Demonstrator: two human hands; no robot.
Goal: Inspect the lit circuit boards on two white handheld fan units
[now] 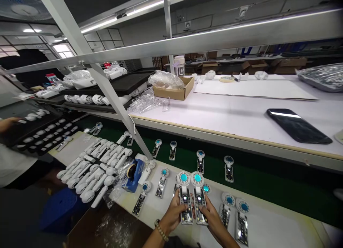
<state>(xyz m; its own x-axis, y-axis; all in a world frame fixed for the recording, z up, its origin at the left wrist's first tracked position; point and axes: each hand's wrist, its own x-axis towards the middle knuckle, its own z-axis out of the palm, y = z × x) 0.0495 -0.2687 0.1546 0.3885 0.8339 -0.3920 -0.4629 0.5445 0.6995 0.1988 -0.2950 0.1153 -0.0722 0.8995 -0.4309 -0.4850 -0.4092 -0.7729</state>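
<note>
My left hand (172, 213) is closed around a small handheld fan (184, 196) with a round white head, a glowing blue centre and a see-through handle showing its circuit board. A second fan of the same kind (197, 180) is gripped by my right hand (213, 219). Both are held upright side by side, each thumb lying on the front of a handle. Small lights shine on both boards. Similar fans lie around them on the bench: one (161, 183) to the left, one (242, 221) to the right. Another fan (206, 188) is partly hidden behind my right hand's fan.
A green conveyor belt (257, 182) with several fans runs behind the bench. To the left are a blue tape dispenser (136, 173) and rows of white fans (93, 169). The raised shelf holds a phone (298, 124) and a cardboard box (174, 92). Another person's sleeve (14, 164) shows far left.
</note>
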